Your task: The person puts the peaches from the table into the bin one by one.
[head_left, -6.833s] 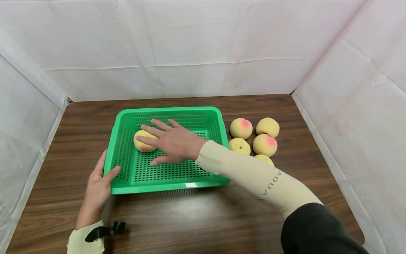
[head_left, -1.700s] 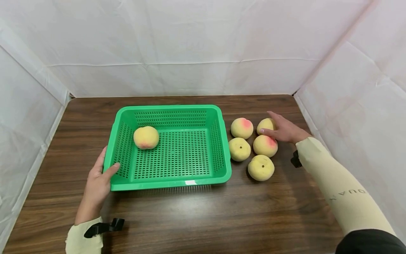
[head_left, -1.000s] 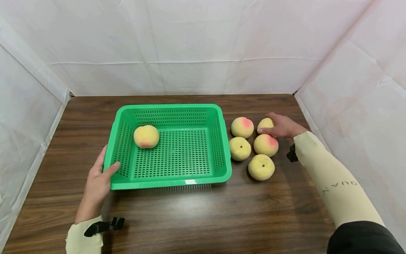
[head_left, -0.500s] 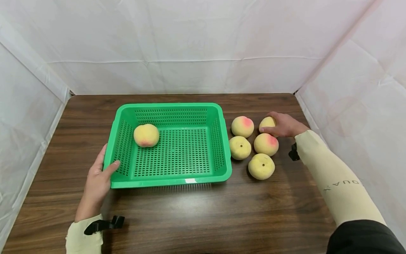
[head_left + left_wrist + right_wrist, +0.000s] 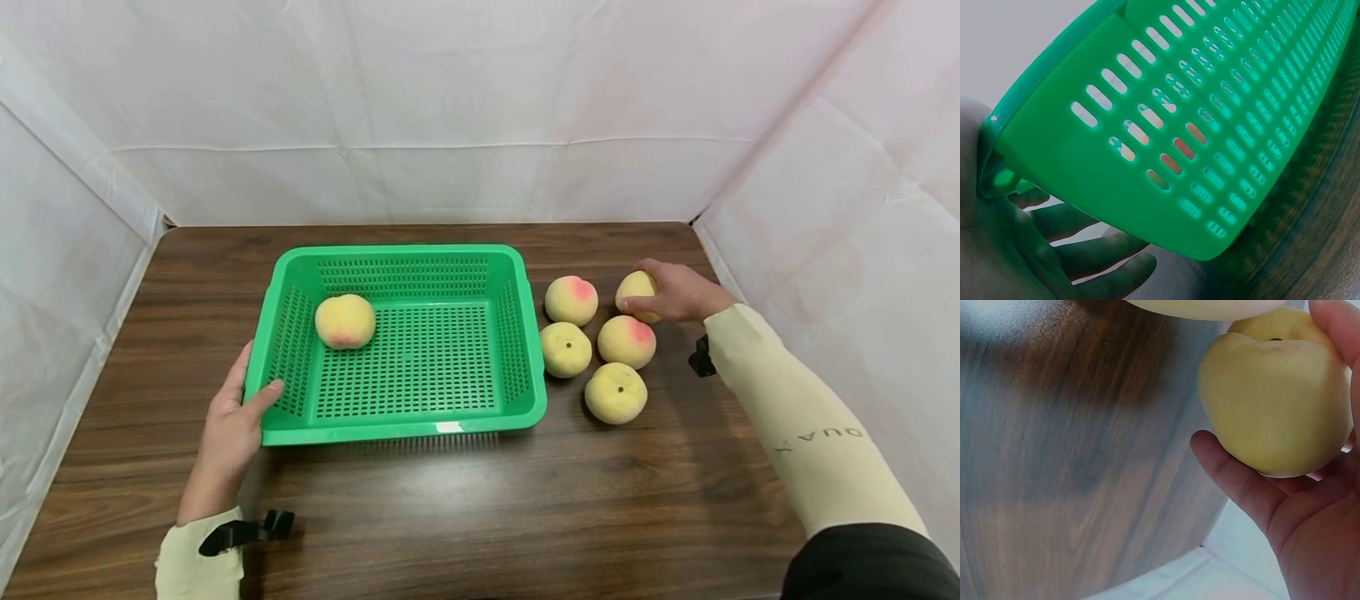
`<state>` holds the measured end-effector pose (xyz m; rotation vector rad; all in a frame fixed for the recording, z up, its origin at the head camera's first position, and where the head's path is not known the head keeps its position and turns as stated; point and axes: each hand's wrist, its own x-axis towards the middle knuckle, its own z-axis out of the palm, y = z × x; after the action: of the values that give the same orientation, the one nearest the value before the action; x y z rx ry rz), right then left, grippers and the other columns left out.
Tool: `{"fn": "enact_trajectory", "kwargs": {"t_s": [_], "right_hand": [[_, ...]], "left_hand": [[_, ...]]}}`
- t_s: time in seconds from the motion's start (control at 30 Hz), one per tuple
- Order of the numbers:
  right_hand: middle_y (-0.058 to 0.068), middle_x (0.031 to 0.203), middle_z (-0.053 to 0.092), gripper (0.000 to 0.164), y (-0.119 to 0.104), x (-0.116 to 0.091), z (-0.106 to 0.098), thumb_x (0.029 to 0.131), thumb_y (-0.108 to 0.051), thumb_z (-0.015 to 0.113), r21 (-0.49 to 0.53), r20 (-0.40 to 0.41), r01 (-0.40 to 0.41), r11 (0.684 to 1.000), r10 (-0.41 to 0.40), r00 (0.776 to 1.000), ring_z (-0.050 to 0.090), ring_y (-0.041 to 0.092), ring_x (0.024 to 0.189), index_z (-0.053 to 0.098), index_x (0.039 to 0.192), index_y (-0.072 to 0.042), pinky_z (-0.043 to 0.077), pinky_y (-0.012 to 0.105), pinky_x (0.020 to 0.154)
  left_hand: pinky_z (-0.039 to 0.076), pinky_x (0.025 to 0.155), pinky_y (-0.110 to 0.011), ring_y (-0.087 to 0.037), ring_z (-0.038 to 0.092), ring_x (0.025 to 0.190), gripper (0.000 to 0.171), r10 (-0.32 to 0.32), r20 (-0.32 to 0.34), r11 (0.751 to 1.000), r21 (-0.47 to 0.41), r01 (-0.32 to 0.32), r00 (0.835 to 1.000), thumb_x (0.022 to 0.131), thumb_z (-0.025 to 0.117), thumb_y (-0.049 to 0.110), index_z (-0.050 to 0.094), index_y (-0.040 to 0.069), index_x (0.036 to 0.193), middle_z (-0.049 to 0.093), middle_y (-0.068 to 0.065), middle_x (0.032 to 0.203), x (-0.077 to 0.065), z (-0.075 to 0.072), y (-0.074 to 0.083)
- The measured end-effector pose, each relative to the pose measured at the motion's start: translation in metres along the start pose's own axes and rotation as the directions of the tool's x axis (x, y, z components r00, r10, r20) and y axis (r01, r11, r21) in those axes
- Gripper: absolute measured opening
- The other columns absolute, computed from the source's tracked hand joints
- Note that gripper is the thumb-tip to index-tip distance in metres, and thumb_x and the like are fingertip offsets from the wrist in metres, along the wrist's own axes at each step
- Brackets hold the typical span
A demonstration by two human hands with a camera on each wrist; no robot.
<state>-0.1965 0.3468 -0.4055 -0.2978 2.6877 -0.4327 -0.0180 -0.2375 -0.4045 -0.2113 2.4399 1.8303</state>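
One peach (image 5: 633,286), rearmost right of those beside the green basket (image 5: 352,434), has shifted slightly rightward in the grasp of the right hand (image 5: 681,293), suggesting a secure hold, while the left hand (image 5: 229,427) grips the basket containing another peach (image 5: 345,322).

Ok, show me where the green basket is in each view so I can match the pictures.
Head: the basket is left of centre, its left side gripped by the left hand.
Left wrist: its slotted wall fills most of the picture, up to the top right.
Right wrist: not in it; the right hand holds a peach there.
Shared landmark: the brown wooden table, in all three views.
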Motion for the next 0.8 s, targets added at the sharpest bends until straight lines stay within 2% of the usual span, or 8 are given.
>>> {"fn": "enact_trajectory", "kwargs": {"t_s": [0.4,0.57,0.8], "right_hand": [[0.012,0.089,0.059,0.083,-0.006,-0.009,-0.016,0.085,-0.059,0.062,-0.064,-0.029,0.043,0.997,-0.045,0.999,0.054,0.026,0.075,0.038,0.138,0.001,0.044,0.042,0.066],[0.011,0.089,0.059,0.081,-0.012,-0.014,-0.023,0.085,-0.058,0.064,-0.067,-0.039,0.072,0.995,-0.075,0.996,0.053,0.025,0.077,0.041,0.135,0.002,0.044,0.042,0.066],[0.01,0.09,0.059,0.078,-0.018,-0.02,-0.032,0.085,-0.057,0.065,-0.065,-0.037,0.065,0.996,-0.067,0.997,0.053,0.025,0.077,0.043,0.134,-0.001,0.044,0.041,0.067]], "left_hand": [[0.034,0.086,-0.005,-0.022,0.025,0.136,0.061,0.018,0.003,0.999,-0.028,-0.018,1.0,0.102,0.047,0.02,0.015,0.031,0.153,0.019,-0.013,0.157,0.001,0.0,-0.001],[0.034,0.085,-0.005,-0.022,0.027,0.135,0.061,0.008,0.004,1.0,-0.009,-0.008,1.0,0.103,0.047,0.023,0.014,0.031,0.153,0.019,-0.013,0.156,0.001,0.0,0.0],[0.033,0.085,-0.005,-0.023,0.025,0.135,0.061,-0.013,0.003,1.0,0.007,0.013,1.0,0.103,0.047,0.024,0.013,0.032,0.153,0.018,-0.012,0.157,0.001,-0.001,0.002]]}}
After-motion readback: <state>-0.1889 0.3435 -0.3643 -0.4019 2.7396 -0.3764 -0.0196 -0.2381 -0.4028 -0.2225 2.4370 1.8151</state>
